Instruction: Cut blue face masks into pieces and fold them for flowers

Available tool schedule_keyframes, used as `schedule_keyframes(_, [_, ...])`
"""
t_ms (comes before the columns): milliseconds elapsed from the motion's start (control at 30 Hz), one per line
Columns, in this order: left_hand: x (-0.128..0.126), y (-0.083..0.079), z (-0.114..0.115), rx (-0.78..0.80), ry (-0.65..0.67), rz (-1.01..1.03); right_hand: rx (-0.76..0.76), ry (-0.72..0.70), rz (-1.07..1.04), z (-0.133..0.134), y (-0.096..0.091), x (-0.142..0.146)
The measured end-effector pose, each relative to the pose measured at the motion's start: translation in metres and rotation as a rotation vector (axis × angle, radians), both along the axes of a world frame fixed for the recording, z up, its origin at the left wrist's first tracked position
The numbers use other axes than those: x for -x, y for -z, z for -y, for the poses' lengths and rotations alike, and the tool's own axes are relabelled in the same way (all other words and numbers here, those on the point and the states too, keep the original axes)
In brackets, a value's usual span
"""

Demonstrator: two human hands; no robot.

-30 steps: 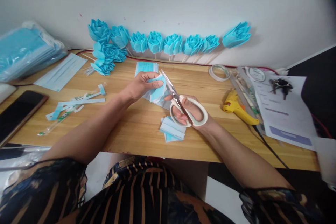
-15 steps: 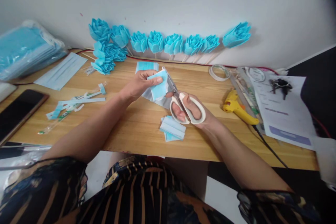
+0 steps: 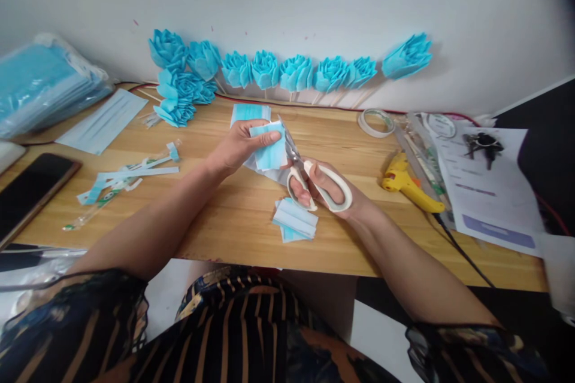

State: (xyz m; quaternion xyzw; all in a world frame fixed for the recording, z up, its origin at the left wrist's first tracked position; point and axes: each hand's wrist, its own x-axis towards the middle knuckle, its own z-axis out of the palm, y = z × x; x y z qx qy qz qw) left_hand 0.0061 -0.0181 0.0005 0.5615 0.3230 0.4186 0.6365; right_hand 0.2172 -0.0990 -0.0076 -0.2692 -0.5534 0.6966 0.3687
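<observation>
My left hand (image 3: 246, 142) pinches a small blue piece of mask fabric (image 3: 268, 154) above the table, thumb on top. My right hand (image 3: 324, 182) grips white-handled scissors (image 3: 345, 194), fingers through both loops. The metal blades lie along the right edge of the fabric, and the handles are spread apart. Under my left hand are a blue mask piece (image 3: 251, 112) and a greyish sheet, partly hidden. Nearer me lies a small pile of cut blue pieces (image 3: 295, 220).
Several blue fabric flowers (image 3: 296, 73) on sticks line the wall. A yellow glue gun (image 3: 411, 187), tape roll (image 3: 376, 124), keys (image 3: 485, 146) and paper (image 3: 494, 191) lie right. Left are a phone (image 3: 33, 194), cut strips (image 3: 135, 175) and bagged masks (image 3: 45, 84).
The scissor handles have spread wider. The fabric in my left hand has tilted slightly, and its right edge looks straighter. The view has shifted slightly.
</observation>
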Motion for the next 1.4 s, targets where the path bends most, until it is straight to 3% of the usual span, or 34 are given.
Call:
schedule_keyframes(633, [0.003, 0.016, -0.012, -0.026, -0.067, 0.05, 0.074, -0.013, -0.053, 0.0, -0.001, 0.001])
schedule_keyframes(900, [-0.003, 0.015, -0.008, 0.005, -0.024, 0.01, 0.05, -0.022, -0.076, 0.0, 0.002, 0.001])
schedule_keyframes(1167, [-0.003, 0.009, -0.005, -0.079, -0.004, -0.067, 0.042, 0.016, -0.09, 0.0, 0.005, 0.003])
schedule_keyframes(1400, [0.003, 0.004, -0.009, -0.082, -0.052, -0.09, 0.139, 0.095, -0.129, 0.001, 0.004, 0.006])
